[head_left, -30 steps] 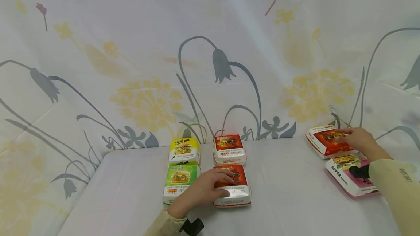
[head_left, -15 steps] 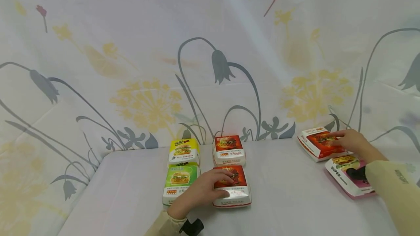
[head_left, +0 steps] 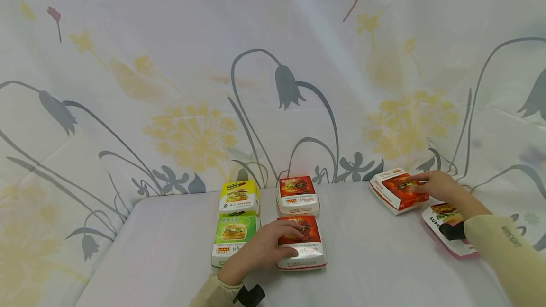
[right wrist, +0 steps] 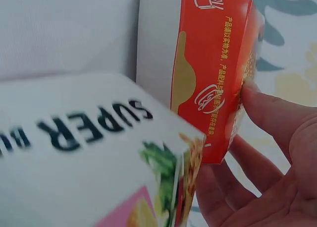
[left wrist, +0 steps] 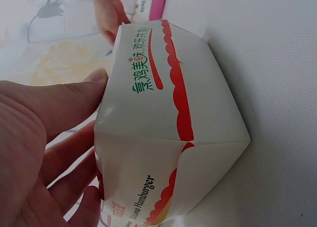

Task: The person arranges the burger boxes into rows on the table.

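Note:
My left hand point(head_left: 296, 244) holds the near red burger box point(head_left: 313, 231) on the white table point(head_left: 375, 259), fingers over its lid and thumb against its front side. The left wrist view shows that box point(left wrist: 168, 113) close up, with my left hand point(left wrist: 94, 133) at its corner. At the right, my right hand point(head_left: 420, 185) grips another red box point(head_left: 394, 188), which is tilted near the back edge. In the right wrist view my right hand point(right wrist: 242, 147) has its thumb on the box's top edge and its fingers beneath the red box point(right wrist: 208, 78).
A pink "SUPER" burger box point(head_left: 439, 214) lies by my right forearm and fills the right wrist view point(right wrist: 74, 152). A green box point(head_left: 234, 236), a yellow box point(head_left: 239, 195) and a third red box point(head_left: 297, 193) sit beside my left hand. A flowered cloth hangs behind the table.
My right hand has carried its red box leftward, away from the pink box. The left hand and the boxes around it have stayed put.

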Demonstrator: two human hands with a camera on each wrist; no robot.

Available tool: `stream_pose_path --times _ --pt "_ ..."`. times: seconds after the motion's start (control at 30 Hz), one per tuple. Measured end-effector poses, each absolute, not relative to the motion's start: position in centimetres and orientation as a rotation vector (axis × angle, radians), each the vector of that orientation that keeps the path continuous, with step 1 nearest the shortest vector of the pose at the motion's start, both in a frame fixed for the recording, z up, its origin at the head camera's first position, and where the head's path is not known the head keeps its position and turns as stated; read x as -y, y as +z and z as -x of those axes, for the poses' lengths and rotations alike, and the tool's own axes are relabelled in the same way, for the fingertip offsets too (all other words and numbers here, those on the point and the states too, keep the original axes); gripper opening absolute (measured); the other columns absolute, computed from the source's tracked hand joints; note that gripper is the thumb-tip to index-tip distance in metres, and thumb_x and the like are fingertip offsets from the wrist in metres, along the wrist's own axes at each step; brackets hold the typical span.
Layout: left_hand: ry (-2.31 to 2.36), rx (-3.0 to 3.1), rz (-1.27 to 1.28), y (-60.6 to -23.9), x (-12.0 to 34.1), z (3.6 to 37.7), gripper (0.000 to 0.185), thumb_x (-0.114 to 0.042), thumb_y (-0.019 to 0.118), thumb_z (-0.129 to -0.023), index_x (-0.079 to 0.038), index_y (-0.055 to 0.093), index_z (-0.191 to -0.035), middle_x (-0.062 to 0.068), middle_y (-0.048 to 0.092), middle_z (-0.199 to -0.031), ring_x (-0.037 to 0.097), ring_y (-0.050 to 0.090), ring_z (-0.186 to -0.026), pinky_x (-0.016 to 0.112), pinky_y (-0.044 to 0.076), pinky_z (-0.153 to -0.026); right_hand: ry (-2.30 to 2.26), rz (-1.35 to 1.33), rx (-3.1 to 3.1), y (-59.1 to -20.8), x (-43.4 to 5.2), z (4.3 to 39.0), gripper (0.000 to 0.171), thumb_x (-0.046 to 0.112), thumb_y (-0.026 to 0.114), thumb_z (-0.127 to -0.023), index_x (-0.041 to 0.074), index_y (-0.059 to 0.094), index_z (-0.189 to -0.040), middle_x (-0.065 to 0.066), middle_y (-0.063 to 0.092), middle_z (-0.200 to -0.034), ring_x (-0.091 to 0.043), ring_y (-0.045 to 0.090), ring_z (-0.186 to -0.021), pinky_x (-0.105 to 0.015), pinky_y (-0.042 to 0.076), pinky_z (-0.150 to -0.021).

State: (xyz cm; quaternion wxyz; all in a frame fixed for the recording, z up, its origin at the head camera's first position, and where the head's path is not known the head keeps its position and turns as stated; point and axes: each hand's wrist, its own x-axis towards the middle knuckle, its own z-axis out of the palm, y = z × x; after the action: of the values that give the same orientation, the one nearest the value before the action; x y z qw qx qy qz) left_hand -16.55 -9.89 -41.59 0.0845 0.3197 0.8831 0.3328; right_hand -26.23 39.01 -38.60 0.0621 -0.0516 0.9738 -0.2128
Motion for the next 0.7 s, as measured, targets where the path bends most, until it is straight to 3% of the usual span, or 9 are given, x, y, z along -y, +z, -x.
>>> stream_pose_path --times 0.27,0.5,0.7 --pt "1.006 -2.628 -0.958 -41.6 9.9 16.6 0.028 -0.027 0.076 -0.09 -0.026 0.072 -0.118 -0.015 0.058 -0.133 0.013 0.05 -0.127 0.039 0.043 -0.105 -0.706 0.22 -2.952 -39.0 -36.8 25.6 0.05 0.028 0.072 -0.091 -0.004 0.063 -0.127 -0.043 0.052 -0.126 -0.06 0.047 -0.113 -0.07 0.039 -0.09" --pt "1.001 -2.632 -0.943 -41.6 10.0 16.5 0.029 -0.027 0.076 -0.089 -0.027 0.071 -0.118 -0.016 0.058 -0.133 0.013 0.05 -0.127 0.04 0.043 -0.104 -0.804 0.254 -2.949 -39.9 -34.7 25.1 0.051 0.03 0.071 -0.092 -0.003 0.062 -0.129 -0.037 0.058 -0.121 -0.046 0.058 -0.103 -0.055 0.049 -0.082" --pt "0.994 -2.634 -0.957 -41.5 9.9 16.4 0.028 -0.026 0.076 -0.09 -0.027 0.071 -0.117 -0.016 0.057 -0.133 0.013 0.05 -0.127 0.04 0.043 -0.104 -0.878 0.257 -2.957 -40.6 -32.9 24.4 0.051 0.032 0.069 -0.093 -0.002 0.062 -0.131 -0.036 0.056 -0.127 -0.047 0.056 -0.108 -0.055 0.049 -0.084"
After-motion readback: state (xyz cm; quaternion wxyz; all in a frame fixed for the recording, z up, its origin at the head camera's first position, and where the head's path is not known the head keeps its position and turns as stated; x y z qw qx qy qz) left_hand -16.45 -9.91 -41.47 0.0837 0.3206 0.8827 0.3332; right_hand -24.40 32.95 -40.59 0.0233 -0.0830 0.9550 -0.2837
